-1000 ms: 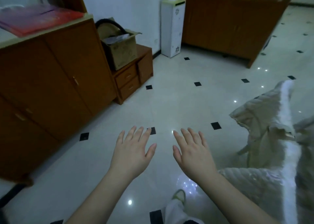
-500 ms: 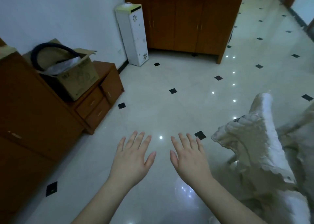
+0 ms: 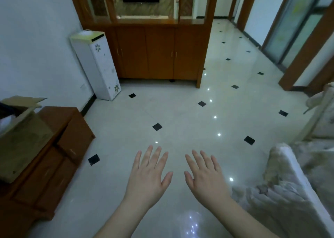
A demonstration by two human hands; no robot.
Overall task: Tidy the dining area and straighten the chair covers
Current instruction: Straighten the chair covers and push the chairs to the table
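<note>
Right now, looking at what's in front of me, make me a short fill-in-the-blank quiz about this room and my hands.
1. Both the left hand and the right hand have fingers spread and hold ____.
2. The cardboard box sits on a low wooden ____.
3. The white water dispenser stands against the ____.
4. The quilted chair cover lies nearest the ____ hand.

Missing words: nothing; cabinet; wall; right

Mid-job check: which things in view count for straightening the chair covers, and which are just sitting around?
For the job:
- covered chair, cream quilted cover rumpled, at lower right
- second covered chair at the right edge
- left hand and right hand, both held out flat, holding nothing

Just around:
- cardboard box on the low drawer unit
- white floor-standing unit
- wooden cabinet
</note>
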